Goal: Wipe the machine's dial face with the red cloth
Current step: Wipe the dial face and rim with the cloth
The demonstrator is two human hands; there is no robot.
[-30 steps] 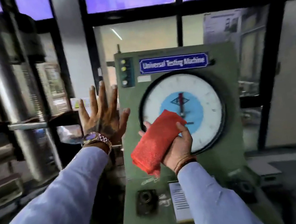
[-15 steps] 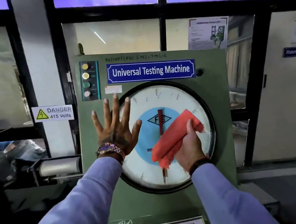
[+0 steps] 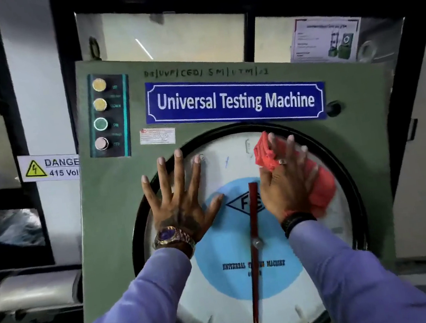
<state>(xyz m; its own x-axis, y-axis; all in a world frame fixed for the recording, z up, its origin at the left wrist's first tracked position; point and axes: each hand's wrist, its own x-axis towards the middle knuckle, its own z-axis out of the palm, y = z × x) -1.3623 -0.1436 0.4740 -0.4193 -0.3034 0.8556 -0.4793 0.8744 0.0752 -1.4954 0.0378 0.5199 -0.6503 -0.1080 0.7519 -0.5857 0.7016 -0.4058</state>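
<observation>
A person is standing close to a big green machine (image 3: 122, 230). The round dial face (image 3: 222, 160) is sitting in the middle of the machine's front, w/ a black ring around it. It is white w/ a blue circle in the middle, & a long red needle (image 3: 252, 238) is pointing almost straight up & down.

The right hand (image 3: 284, 186) is pressing the red cloth (image 3: 321, 189) flat on the glass, at the upper right part of the dial face. The fingers are spread open on top of the cloth, not curled around it, so the cloth is being pinned betw. the hand & the glass. Bits of red are sticking out above the fingers & to the right of the hand. This part is looking a bit blurry. A ring is showing on one finger.

The left hand (image 3: 179, 205) is lying flat & wide open, holding nothing. Its palm is sitting on the black ring at the left side of the dial, w/ the thumb reaching onto the blue part. A gold watch (image 3: 172, 236) is sitting on that wrist. Both arms are wearing light purple sleeves.

Above the dial a blue sign (image 3: 233, 100) is reading "Universal Testing Machine". Four round buttons (image 3: 101, 114) are lined up at the top left. A yellow danger sticker (image 3: 47, 168) is showing on the wall to the left.
</observation>
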